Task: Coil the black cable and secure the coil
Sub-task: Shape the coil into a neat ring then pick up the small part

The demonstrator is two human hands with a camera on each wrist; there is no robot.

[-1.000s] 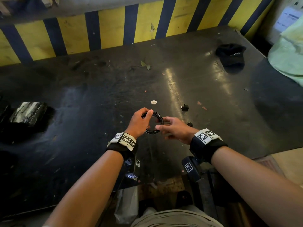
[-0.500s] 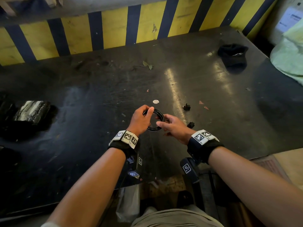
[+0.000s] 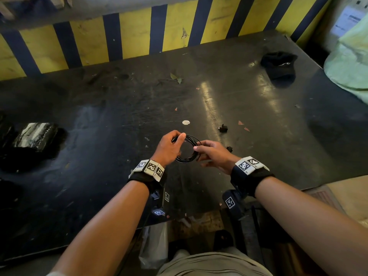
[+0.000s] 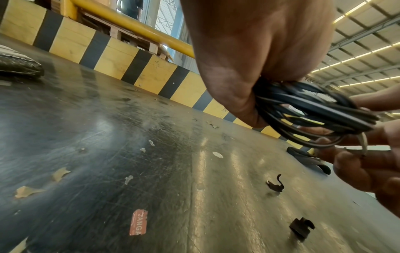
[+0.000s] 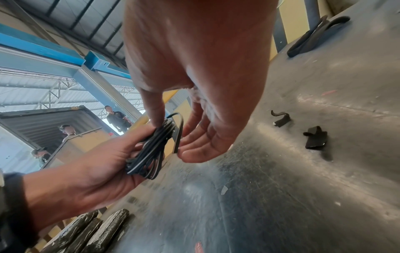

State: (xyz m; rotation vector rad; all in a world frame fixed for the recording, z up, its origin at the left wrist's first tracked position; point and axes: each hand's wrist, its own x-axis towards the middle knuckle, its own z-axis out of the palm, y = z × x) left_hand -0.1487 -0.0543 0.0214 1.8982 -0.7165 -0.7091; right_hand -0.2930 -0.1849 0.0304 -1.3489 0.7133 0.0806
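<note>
nothing has moved: both hands (image 3: 169, 148) (image 3: 215, 154) still pinch the cable coil (image 3: 187, 149), its ends hidden.

We see a glossy black coiled cable (image 3: 187, 149), a scuffed black desk (image 3: 119, 108) and a yellow-and-navy striped barrier (image 3: 139, 36).

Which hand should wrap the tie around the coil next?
Right, probably. The left hand grips the cable coil firmly, anchoring it, while the right hand only pinches the coil's edge and holds a thin pale tie by it.
</note>
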